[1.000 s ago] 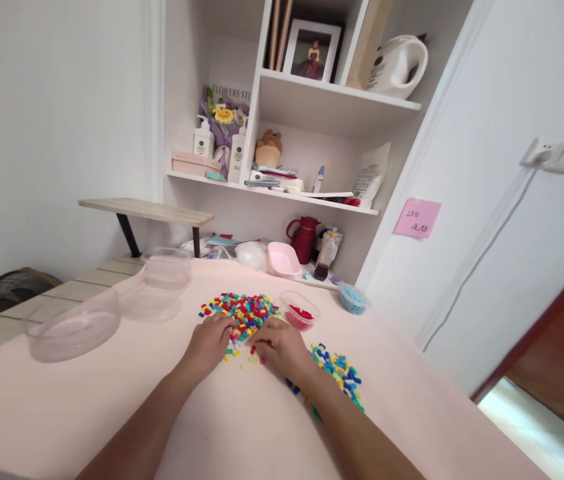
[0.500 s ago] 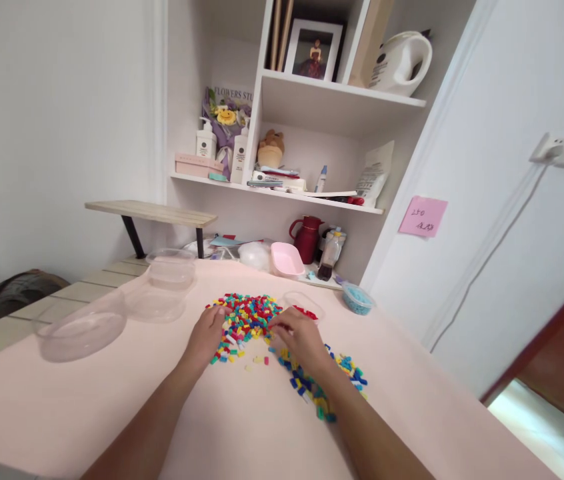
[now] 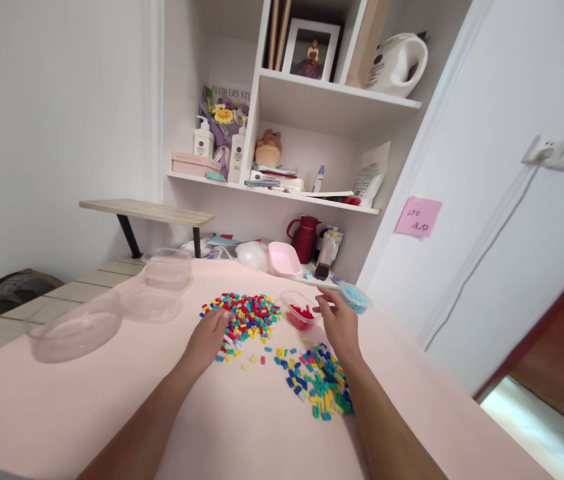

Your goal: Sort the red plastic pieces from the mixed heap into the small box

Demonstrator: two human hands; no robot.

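Note:
A heap of small coloured beads (image 3: 247,313) in red, yellow, blue and green lies in the middle of the pink table (image 3: 242,427). My left hand (image 3: 208,340) rests flat on the table at the heap's near left edge, fingers touching the beads. A second, smaller pile of mostly blue, green and yellow beads (image 3: 318,381) lies to the right. My right hand (image 3: 338,321) hovers above it, fingers apart, close to a small clear tub holding red beads (image 3: 300,312). A tub of light blue beads (image 3: 354,297) stands just beyond.
Clear plastic bowls (image 3: 75,328) and stacked clear containers (image 3: 161,283) stand at the left of the table. A pink dish (image 3: 284,259), a red jug (image 3: 305,239) and a bottle sit at the back under white shelves. The table edge falls off on the right.
My right hand has left the main heap and moved right and away, over toward the tub of red beads, uncovering the smaller pile. My left hand stays at the heap's edge.

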